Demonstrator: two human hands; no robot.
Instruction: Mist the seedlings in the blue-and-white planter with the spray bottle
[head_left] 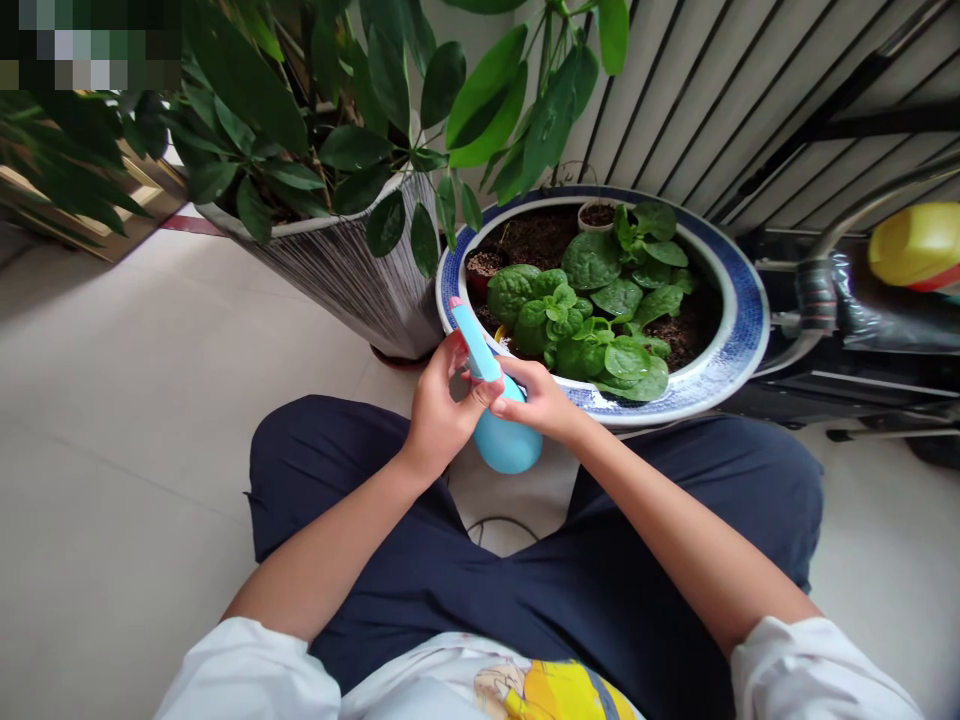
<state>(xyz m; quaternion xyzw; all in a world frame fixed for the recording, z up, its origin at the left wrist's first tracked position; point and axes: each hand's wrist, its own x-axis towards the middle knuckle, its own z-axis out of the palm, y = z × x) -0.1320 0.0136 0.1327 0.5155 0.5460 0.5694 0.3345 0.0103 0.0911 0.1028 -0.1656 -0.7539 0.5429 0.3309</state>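
A light blue spray bottle (504, 440) with a blue and pink spray head (472, 338) is held in front of my knees. My left hand (439, 405) is closed around the spray head. My right hand (541, 400) grips the bottle's neck from the right. Just beyond the hands stands a wide blue-and-white bowl planter (739, 310) filled with soil and low, broad-leaved green plants (592, 310).
A tall grey ribbed pot (352, 270) with a big leafy plant stands left of the bowl planter. A black bicycle frame (840, 300) and a yellow container (915, 245) are at the right, by a slatted wall. Pale floor tiles (112, 400) lie to the left.
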